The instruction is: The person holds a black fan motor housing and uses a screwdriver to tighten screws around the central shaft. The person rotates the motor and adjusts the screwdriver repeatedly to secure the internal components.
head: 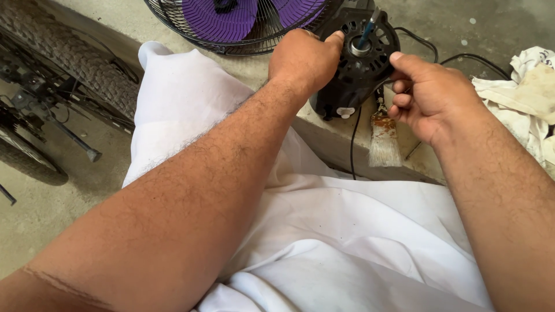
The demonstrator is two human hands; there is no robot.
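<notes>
A black fan motor housing (352, 72) with a metal shaft (365, 34) stands on a concrete ledge in front of me. My left hand (303, 58) grips its left side, thumb on the top rim. From the right, my right hand (425, 92) wraps its fingers around the housing. A worn paintbrush (383, 136) lies on the ledge just below the motor, beside a black cable (354, 141) that hangs over the edge.
A black wire fan grille with purple blades (231, 23) lies behind the motor. Crumpled white rags (529, 92) sit at the right. A bicycle tyre and frame (58, 63) stand at the left. White cloth (324, 231) covers my lap.
</notes>
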